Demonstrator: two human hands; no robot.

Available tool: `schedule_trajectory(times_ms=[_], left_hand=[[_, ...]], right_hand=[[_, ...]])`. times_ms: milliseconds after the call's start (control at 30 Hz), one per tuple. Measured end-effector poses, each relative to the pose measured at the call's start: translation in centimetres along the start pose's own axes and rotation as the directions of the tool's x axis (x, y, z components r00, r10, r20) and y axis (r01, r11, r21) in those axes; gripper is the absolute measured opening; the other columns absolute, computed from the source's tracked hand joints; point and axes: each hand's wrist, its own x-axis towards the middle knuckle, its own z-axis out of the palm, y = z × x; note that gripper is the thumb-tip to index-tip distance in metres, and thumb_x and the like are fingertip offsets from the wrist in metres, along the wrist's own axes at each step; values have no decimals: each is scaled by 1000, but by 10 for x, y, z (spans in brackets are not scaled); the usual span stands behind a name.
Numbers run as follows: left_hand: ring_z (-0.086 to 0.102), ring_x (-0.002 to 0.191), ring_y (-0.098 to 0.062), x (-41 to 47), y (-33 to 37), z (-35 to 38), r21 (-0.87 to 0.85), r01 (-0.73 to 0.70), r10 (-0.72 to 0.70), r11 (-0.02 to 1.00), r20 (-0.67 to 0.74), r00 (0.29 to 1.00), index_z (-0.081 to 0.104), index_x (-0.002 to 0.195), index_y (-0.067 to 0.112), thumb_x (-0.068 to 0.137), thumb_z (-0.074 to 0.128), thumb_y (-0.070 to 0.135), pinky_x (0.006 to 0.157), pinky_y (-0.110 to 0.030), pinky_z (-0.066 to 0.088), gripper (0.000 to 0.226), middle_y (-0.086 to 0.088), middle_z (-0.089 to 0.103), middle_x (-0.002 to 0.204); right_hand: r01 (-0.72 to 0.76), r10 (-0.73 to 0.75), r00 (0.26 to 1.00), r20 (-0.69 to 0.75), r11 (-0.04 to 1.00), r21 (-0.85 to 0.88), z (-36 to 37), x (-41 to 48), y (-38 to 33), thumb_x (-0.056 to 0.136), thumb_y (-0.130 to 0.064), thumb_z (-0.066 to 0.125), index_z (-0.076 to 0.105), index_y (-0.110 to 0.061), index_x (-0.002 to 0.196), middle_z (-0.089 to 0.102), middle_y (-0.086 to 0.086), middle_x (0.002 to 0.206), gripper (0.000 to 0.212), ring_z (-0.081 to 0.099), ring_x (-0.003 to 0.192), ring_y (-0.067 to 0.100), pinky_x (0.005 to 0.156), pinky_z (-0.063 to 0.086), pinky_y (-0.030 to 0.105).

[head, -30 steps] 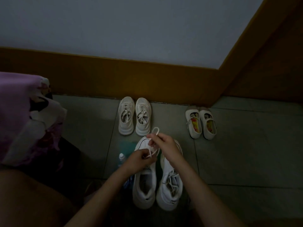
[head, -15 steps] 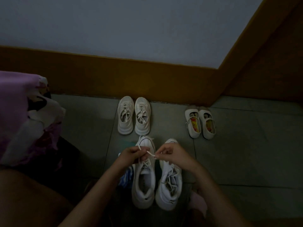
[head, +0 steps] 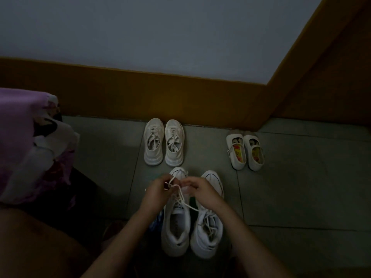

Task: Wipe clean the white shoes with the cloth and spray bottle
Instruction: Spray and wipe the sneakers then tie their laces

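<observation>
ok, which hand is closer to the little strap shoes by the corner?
Right. The right hand sits just nearer the viewer and left of the strap shoes; the left hand is farther left again. Both pinch the lace.

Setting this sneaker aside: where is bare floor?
Bare tile between the far sneakers and the strap shoes, and right of the near sneakers. Crowded over the near pair's toes, where the left grip and right grip pinch the lace.
</observation>
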Motion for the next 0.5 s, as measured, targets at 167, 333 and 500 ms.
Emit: schedule_trajectory(times_ms=[167,333,500], left_hand=[[62,63,5,-1,0,3,-197,67,-76,978,-40,996,65,71,17,75,65,-12,65,-9,47,29,7,67,68],[65,66,1,-3,1,1,-319,82,-107,944,-59,993,65,75,7,71,65,-17,65,-11,51,24,-3,68,74],[66,73,-14,-6,2,1,-388,113,-139,915,-40,989,65,76,3,72,65,-16,72,-22,55,19,-13,69,80]], right_hand=[[-2,-3,998,60,997,81,5,14,2,84,18,46,63,-6,112,65,7,100,40,61,89,12,86,49,27],[-47,29,994,105,985,168,-2,15,-2,83,3,62,64,3,107,65,-1,84,24,61,77,6,73,50,13],[-10,6,1000,-25,988,-156,-11,15,9,78,-3,65,69,-16,77,61,-4,67,14,56,64,8,69,46,27]])
